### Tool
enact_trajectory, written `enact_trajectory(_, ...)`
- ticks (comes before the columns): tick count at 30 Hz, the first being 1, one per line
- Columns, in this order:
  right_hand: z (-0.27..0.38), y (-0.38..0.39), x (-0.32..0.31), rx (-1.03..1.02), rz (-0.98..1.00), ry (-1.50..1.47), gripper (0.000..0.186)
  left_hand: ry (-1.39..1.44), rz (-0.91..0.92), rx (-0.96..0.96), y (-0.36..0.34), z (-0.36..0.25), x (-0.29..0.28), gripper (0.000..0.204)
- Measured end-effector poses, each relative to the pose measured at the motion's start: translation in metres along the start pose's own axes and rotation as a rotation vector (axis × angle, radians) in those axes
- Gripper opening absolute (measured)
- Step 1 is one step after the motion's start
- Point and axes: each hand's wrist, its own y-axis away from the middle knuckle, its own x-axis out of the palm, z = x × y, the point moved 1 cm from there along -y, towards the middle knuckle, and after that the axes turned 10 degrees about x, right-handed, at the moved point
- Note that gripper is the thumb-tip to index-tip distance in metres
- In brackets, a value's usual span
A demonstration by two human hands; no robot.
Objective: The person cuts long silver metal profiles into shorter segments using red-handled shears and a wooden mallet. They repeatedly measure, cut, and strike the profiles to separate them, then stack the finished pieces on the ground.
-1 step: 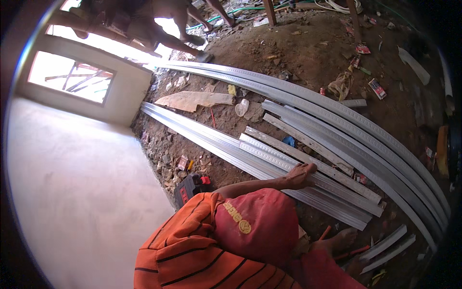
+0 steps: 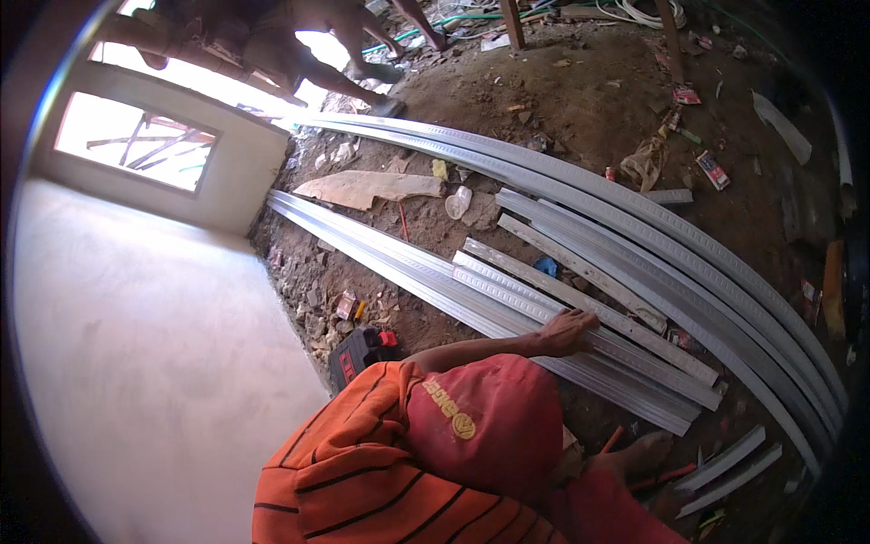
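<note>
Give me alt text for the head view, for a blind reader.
A co-worker in a red cap and orange striped shirt crouches over long metal channels lying on a dirt floor, one hand on them. A white wall with a window stands at left.

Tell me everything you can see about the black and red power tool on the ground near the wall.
The black and red power tool lies on the dirt floor at the foot of the pale plastered wall, just left of the long grey metal channels. Its body looks like black plastic with red parts on top. It rests flat, untouched by any hand. A person's orange striped shirt hides its lower edge, so its kind is unclear.
</note>
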Motion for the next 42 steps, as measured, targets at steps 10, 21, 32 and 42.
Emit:
enact_trajectory(10,-0.015,-0.003,-0.001,0.003,0.019,0.043,0.061,-0.025,0.021,-0.084,-0.004,0.002,0.002,0.046)
enact_trajectory(21,-0.029,-0.001,-0.009,0.018,0.018,0.065,0.062,-0.015,-0.026,-0.093,-0.002,0.007,0.002,0.05)
enact_trajectory(32,-0.057,0.01,-0.019,0.091,-0.039,0.065,0.063,-0.042,0.056,-0.145,-0.014,0.004,-0.004,0.042)
enact_trajectory(42,-0.054,0.003,-0.04,0.303,0.046,0.108,0.07,0.073,-0.089,-0.151,-0.014,0.0,0.017,0.051)
